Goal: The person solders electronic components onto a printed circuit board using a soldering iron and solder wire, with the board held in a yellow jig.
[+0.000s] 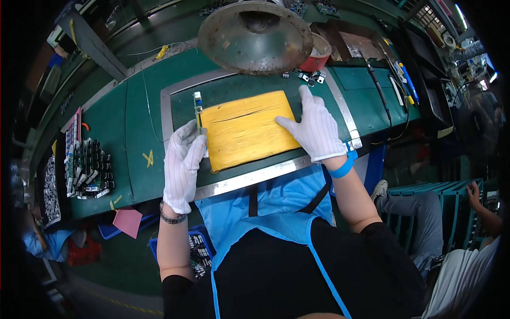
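My left hand (182, 162), in a white striped glove, pinches a narrow circuit board (198, 109) that stands upright with small white and blue parts on it. This board is at the left edge of a yellow, cracked wooden-looking slab (249, 130). My right hand (320, 130), also gloved, is open, its thumb over the slab's right side. Its index finger stretches toward a few small black-and-silver components (313, 78) on the green mat. Whether that fingertip touches them I cannot tell. A blue band (342, 167) circles my right wrist.
A large metal lamp hood (255, 40) hangs over the bench's far side, beside a red container (317, 53). A soldering iron (378, 90) lies at right. Several circuit boards (87, 170) crowd the left end. A metal strip (255, 178) borders the mat. Someone sits at lower right.
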Available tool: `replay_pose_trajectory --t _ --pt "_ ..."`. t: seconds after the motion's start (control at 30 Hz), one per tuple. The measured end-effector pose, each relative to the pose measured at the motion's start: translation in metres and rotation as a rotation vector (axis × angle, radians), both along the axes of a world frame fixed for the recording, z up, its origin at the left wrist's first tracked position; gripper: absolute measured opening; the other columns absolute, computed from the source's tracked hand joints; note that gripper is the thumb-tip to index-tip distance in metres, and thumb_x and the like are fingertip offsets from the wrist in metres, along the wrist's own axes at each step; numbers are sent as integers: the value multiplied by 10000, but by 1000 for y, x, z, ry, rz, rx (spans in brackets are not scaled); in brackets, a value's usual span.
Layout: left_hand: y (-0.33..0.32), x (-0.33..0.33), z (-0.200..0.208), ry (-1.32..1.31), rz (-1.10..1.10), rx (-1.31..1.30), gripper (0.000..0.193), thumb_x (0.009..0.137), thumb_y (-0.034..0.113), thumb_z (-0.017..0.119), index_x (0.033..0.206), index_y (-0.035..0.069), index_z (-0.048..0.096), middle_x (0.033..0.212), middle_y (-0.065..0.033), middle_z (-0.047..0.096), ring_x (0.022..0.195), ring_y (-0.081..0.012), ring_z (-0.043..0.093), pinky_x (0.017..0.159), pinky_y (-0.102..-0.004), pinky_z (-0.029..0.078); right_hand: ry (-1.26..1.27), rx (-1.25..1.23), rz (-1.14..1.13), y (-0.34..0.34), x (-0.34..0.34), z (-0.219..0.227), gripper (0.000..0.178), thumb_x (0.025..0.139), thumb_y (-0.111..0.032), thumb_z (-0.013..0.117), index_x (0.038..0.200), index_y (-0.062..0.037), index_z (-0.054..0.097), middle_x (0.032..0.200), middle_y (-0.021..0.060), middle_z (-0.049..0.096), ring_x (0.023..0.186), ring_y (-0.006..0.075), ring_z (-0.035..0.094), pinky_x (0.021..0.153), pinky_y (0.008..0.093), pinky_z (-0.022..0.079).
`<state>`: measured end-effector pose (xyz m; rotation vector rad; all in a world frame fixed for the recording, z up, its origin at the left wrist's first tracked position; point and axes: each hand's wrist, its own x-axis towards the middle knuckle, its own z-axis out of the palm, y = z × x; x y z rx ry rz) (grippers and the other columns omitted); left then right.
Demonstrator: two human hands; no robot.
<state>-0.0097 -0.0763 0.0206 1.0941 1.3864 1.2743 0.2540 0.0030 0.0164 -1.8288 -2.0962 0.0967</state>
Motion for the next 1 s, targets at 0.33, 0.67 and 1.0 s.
replay_pose_trajectory --t 0.33,0.67,1.0 --pt "6 2 5 -75 114 179 528 946 159 608 1358 -106 411 1203 -146 596 928 -115 571 822 -249 479 798 -293 368 21 13 11 550 897 -450 652 1120 51 616 1003 219 685 926 341 662 829 366 502" --pt "-2 67 -11 944 19 187 613 792 315 761 1264 -4 534 999 -161 638 846 -252 661 726 -360 548 546 103 217 81 -15 -29 447 897 -342 674 1098 49 598 965 244 689 914 376 674 801 410 531" --pt "16 103 -18 1260 -105 272 644 782 537 738 1135 23 578 898 -168 543 864 -335 579 719 -434 498 -79 369 176 82 48 -32 511 868 -426 673 1306 -184 574 1148 236 568 1080 416 563 897 484 493"
